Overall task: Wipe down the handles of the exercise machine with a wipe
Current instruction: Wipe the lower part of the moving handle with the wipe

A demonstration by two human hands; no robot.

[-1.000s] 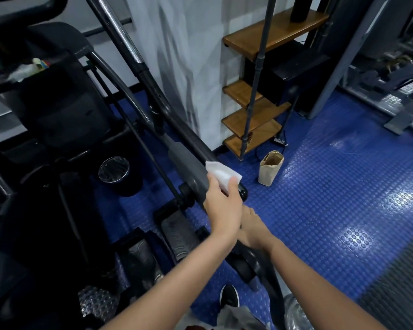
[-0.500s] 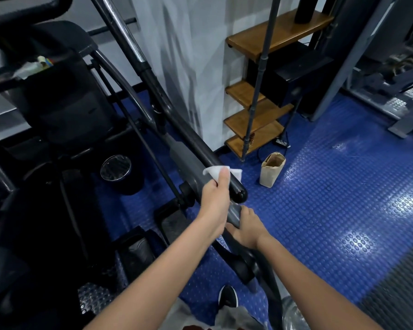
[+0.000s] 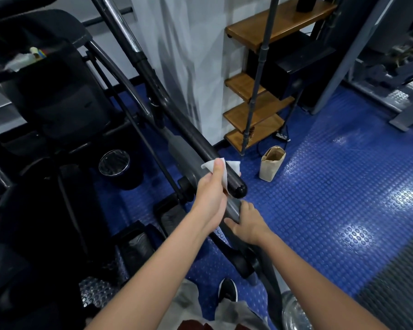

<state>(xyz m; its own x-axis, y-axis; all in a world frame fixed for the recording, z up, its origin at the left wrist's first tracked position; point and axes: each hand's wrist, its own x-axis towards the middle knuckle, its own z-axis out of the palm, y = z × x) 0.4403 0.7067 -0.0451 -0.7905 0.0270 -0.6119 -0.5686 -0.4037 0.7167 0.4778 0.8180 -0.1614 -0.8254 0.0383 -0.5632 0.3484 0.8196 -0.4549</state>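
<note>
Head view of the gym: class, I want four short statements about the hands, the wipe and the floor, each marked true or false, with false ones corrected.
1. The left hand holds the white wipe around the black handle. True.
2. The right hand holds a second wipe. False: it grips the grey bar bare.
3. A paper bag stands on the blue floor. True.
4. The wipe lies on the floor. False: it is on the handle.

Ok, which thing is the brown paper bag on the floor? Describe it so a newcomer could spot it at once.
Start at the white marbled pillar and drop to the wooden stair steps beside it. Just right of the lowest step, on the blue studded rubber floor, stands the small brown paper bag, upright with its top open. It is the only tan paper item there, unlike the round black bin further left.
</note>
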